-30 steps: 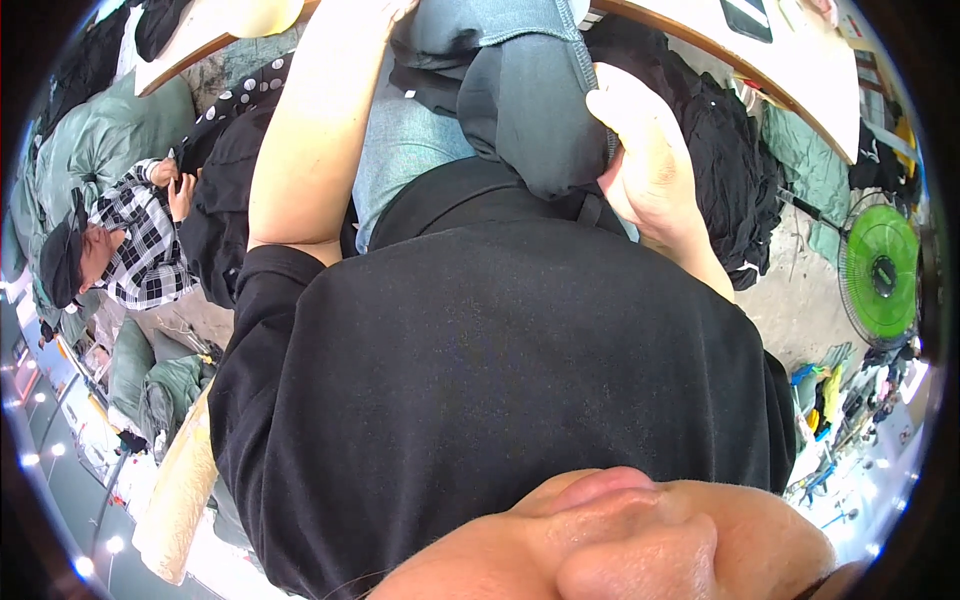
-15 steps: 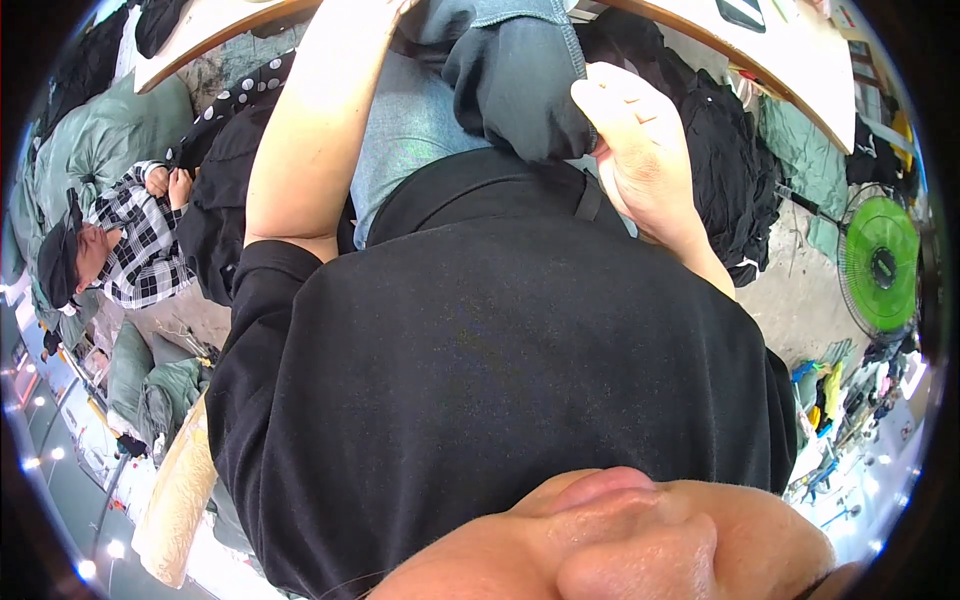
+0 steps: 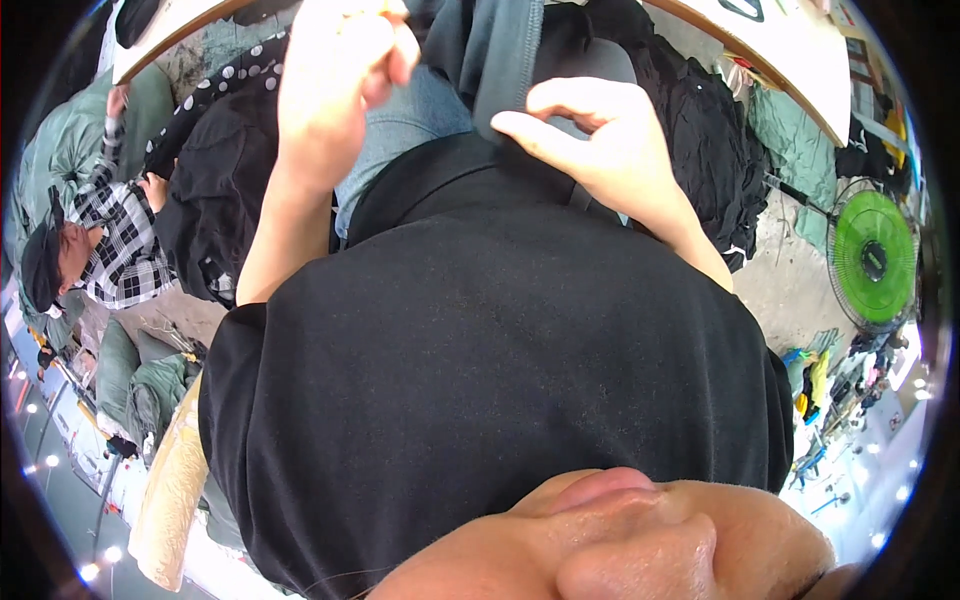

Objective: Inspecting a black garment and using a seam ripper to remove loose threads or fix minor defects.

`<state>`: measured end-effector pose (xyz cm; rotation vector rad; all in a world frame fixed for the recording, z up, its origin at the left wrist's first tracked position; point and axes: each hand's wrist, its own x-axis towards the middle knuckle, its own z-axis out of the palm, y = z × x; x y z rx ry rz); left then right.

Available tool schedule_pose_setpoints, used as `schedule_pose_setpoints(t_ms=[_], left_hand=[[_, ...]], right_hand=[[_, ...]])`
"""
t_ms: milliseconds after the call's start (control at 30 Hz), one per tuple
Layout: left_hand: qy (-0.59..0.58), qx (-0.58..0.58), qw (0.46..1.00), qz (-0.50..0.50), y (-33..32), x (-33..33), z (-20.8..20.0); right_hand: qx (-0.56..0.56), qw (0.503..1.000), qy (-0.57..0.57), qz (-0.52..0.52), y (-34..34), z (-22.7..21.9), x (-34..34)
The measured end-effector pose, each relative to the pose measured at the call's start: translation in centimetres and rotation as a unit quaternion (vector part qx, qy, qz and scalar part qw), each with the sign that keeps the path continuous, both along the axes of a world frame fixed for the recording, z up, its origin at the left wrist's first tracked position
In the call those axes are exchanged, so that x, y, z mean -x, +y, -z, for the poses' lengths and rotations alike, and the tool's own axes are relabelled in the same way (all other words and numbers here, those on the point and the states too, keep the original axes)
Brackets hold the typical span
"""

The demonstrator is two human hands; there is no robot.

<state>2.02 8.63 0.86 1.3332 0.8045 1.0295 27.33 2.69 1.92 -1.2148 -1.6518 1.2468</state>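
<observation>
A dark blue-grey piece of cloth (image 3: 490,75) with a stitched seam along its right edge hangs over my lap from the top of the view. My right hand (image 3: 615,140) is at its lower right edge, thumb and forefinger pinching near the seam. To the left of the cloth, my left hand (image 3: 345,75) is raised with its fingers curled in. It is slightly blurred, and whatever its fingers may hold does not show. Under the cloth lie my light blue jeans (image 3: 405,115). The upper end of the cloth is cut off by the frame.
Pale tabletops stand at the upper left (image 3: 165,35) and upper right (image 3: 790,60). Black garments (image 3: 690,130) are heaped at my right, with a green fan (image 3: 872,255) beyond. At my left are dark cloth (image 3: 225,190) and a person in a checked shirt (image 3: 125,245).
My left hand has come down and back into view, its fingers curled. My right hand and the cloth's seam have shifted left. The person at the left has raised an arm.
</observation>
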Motion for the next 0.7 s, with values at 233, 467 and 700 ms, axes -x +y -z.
schedule_pose_setpoints(t_ms=[233,467,700], left_hand=[[0.185,0.006,0.982,-0.019,-6.0,1.3,-0.2],[0.302,-0.233,0.924,-0.010,-7.7,3.7,2.2],[0.243,-0.197,0.950,-0.002,-8.2,4.0,3.5]], right_hand=[[0.079,0.994,0.054,-0.056,0.7,2.8,3.8],[0.111,0.991,0.064,-0.044,-0.3,4.8,5.8],[0.057,0.990,0.039,-0.127,-1.3,6.6,6.4]])
